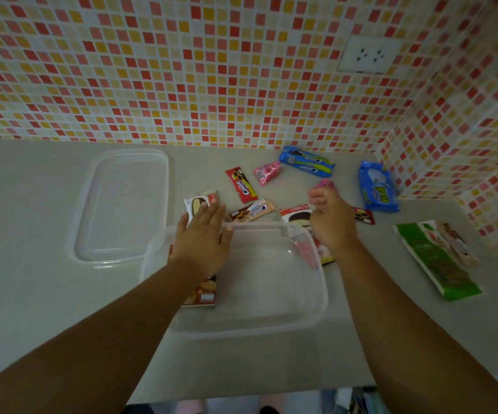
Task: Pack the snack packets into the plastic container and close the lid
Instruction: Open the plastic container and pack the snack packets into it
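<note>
**Container barely filled, lid off**

Container (241, 294) sits nearest me at centre, open, with one orange packet (204, 294) at its 9 o'clock side and something pink at 2 o'clock. My left hand (203, 234) hovers flat and released over the far rim; my right hand (328, 216) is curled, on what I cannot tell. Beyond, from 12 to 3 o'clock, packets (241, 183) lie scattered. Lid (122, 204) waits at 10 o'clock. I judge most packing remains.

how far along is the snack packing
Early. The clear plastic container holds one orange-brown packet. The left hand reaches a white packet; the right hand is among others. Most packets remain outside, and the clear lid lies aside.
</note>
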